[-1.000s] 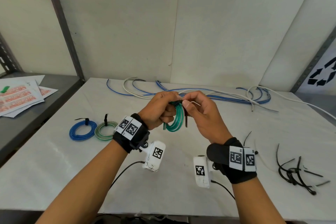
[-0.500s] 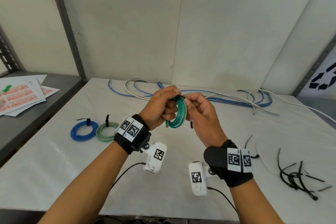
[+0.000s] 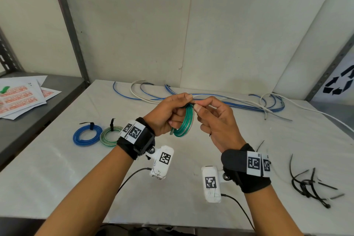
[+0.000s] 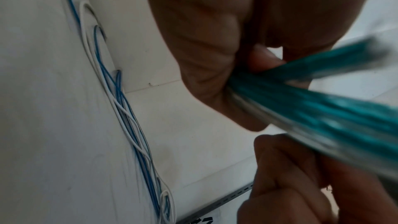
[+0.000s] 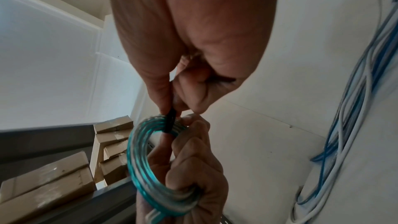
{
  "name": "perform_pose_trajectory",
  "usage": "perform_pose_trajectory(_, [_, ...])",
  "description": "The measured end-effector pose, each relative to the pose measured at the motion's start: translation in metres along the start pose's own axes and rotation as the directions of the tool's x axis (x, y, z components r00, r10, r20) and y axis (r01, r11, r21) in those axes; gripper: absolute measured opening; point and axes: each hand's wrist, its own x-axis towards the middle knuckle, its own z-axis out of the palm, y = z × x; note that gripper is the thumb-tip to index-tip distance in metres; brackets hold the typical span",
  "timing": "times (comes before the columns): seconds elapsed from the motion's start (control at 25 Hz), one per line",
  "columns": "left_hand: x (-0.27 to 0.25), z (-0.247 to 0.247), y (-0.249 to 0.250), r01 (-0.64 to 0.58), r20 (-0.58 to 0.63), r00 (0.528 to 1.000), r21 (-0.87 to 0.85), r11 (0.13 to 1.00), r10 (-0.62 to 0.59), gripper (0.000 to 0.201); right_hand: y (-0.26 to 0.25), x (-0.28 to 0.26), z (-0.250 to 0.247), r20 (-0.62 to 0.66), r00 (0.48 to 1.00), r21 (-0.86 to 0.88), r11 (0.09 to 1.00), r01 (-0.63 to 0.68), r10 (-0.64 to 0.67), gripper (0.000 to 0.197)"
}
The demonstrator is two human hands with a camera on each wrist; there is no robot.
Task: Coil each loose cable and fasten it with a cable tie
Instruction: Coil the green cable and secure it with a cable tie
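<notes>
A teal coiled cable (image 3: 185, 122) (image 5: 142, 163) (image 4: 318, 105) hangs above the table's middle, gripped by my left hand (image 3: 168, 115) whose fingers curl round the coil. My right hand (image 3: 208, 119) (image 5: 172, 94) pinches a black cable tie (image 5: 170, 122) that wraps over the coil's top. In the head view the tie is almost hidden between the fingertips. Loose blue and white cables (image 3: 229, 99) (image 4: 129, 125) (image 5: 355, 91) lie along the table's far edge.
A blue coil (image 3: 87, 135) and a pale green coil (image 3: 110, 136), each tied, lie at the left of the white table (image 3: 57, 178). Spare black cable ties (image 3: 310, 184) are heaped at the right. Papers (image 3: 19, 97) sit on a grey side shelf; cardboard boxes (image 5: 53, 185) beyond.
Both hands have risen slightly with the coil. The dangling black tie tail under the right hand is no longer seen; the right fingers now pinch at the coil's top.
</notes>
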Motion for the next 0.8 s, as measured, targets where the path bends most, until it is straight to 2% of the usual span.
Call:
perform_pose_trajectory(0.16, [0.001, -0.001, -0.001, 0.003, 0.006, 1.000, -0.011, 1.000, -0.003, 0.016, 0.003, 0.002, -0.001, 0.001, 0.999, 0.079, 0.996, -0.047, 0.047, 0.015])
perform_pose_trajectory(0.28, [0.005, -0.004, -0.004, -0.005, -0.013, 1.000, -0.038, 0.999, 0.005, 0.016, 0.013, 0.005, -0.001, -0.031, 0.999, 0.069, 0.998, -0.014, 0.016, 0.014])
perform_pose_trajectory(0.32, [0.007, -0.005, -0.005, -0.013, -0.037, 0.999, -0.044, 0.999, 0.012, 0.016, 0.016, 0.007, 0.000, -0.053, 0.998, 0.006, 1.000, 0.019, -0.019, 0.014])
perform_pose_trajectory(0.4, [0.013, -0.006, -0.006, -0.053, -0.134, 0.990, -0.037, 0.998, 0.048, 0.020, 0.025, 0.008, -0.002, -0.088, 0.989, -0.237, 0.967, 0.093, -0.116, 0.018])
perform_pose_trajectory(0.48, [0.018, -0.009, -0.007, -0.132, -0.284, 0.950, -0.001, 0.991, 0.127, 0.027, 0.030, 0.009, 0.000, -0.152, 0.968, -0.435, 0.893, 0.117, -0.201, 0.020])
perform_pose_trajectory(0.56, [0.021, -0.010, -0.008, -0.203, -0.387, 0.903, 0.006, 0.979, 0.189, 0.024, 0.029, 0.007, 0.006, -0.205, 0.968, -0.390, 0.919, 0.054, -0.143, 0.024])
perform_pose_trajectory(0.64, [0.024, -0.011, -0.010, -0.242, -0.434, 0.875, -0.012, 0.970, 0.213, 0.017, 0.028, 0.007, 0.011, -0.120, 0.991, -0.311, 0.950, 0.019, -0.059, 0.039])
perform_pose_trajectory(0.72, [0.026, -0.010, -0.011, -0.260, -0.453, 0.865, -0.035, 0.965, 0.217, 0.016, 0.029, 0.006, 0.011, -0.044, 0.999, -0.249, 0.968, 0.018, -0.030, 0.052])
perform_pose_trajectory(0.8, [0.027, -0.008, -0.012, -0.268, -0.447, 0.868, -0.054, 0.962, 0.217, 0.018, 0.031, 0.007, 0.011, -0.079, 0.996, -0.213, 0.977, 0.016, -0.034, 0.050])
